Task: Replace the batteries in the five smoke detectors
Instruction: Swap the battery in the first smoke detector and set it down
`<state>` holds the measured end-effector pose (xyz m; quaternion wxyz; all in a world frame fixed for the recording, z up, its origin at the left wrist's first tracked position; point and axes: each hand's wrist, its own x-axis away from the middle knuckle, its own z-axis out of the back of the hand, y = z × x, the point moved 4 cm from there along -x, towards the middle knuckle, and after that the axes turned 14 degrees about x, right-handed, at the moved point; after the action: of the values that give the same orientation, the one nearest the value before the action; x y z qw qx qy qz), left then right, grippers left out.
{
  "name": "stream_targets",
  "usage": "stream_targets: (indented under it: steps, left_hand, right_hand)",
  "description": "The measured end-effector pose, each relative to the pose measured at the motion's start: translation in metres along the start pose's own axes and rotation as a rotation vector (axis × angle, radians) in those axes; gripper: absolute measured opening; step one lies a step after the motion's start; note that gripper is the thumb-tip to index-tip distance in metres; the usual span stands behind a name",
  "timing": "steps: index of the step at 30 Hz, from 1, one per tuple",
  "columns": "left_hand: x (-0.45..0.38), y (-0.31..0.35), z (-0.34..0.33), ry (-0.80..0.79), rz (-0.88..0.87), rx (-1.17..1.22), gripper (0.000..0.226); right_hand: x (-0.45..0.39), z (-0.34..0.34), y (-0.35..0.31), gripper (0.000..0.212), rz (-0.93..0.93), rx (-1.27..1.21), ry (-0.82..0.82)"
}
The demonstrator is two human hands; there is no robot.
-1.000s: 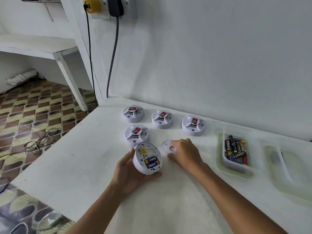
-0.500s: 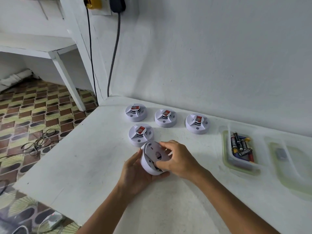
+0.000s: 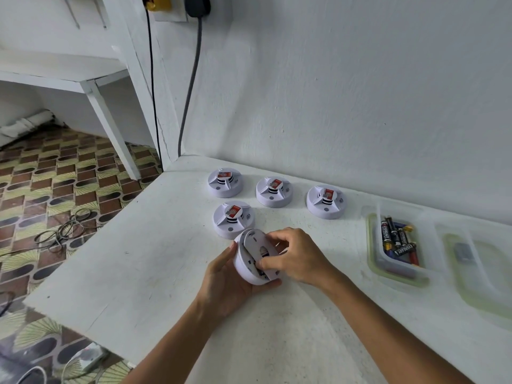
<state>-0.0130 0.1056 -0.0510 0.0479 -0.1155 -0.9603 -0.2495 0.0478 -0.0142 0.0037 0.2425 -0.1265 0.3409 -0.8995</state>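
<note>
My left hand (image 3: 221,281) cups a white round smoke detector (image 3: 246,268) from below, its back turned up toward me. My right hand (image 3: 297,256) pinches the white back cover (image 3: 256,242) and holds it against the detector's back; the cover sits tilted, one edge raised. Several other white smoke detectors stand face up on the table: one (image 3: 233,219) just beyond my hands, and a row of three (image 3: 225,182) (image 3: 273,191) (image 3: 326,201) near the wall. A clear tray (image 3: 399,268) to the right holds several batteries (image 3: 399,239).
The white table (image 3: 138,259) ends at a left edge over a tiled floor with loose cables (image 3: 61,231). A second clear container (image 3: 482,273) with a small grey item (image 3: 463,252) sits far right. The wall runs close behind the detectors.
My right hand picked the cover up off the table and brought it onto the detector's back, hiding the batteries inside. The left hand kept holding the detector.
</note>
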Motion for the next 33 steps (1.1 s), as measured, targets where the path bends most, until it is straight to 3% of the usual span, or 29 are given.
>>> stream_targets:
  steps: [5,15,23,26,33]
  left_hand:
    - [-0.001,0.000,0.002,0.007,-0.011,0.022,0.063]
    - [-0.003,0.000,0.006,-0.003,0.008,0.035,0.063]
    - [-0.003,-0.002,0.008,-0.042,0.005,-0.004,0.059]
    - [-0.002,-0.002,0.007,-0.062,0.007,-0.026,0.058]
    - [-0.002,-0.002,0.008,-0.019,0.003,-0.050,0.066]
  right_hand:
    - [-0.005,0.004,0.002,0.036,-0.013,-0.037,0.021]
    - [-0.015,0.000,0.002,0.035,-0.002,0.091,-0.109]
    - [-0.022,0.002,0.002,0.054,-0.002,0.128,-0.180]
    - [-0.022,0.004,-0.001,0.046,-0.062,0.144,-0.149]
    - [-0.011,0.000,0.004,0.048,-0.213,0.041,-0.074]
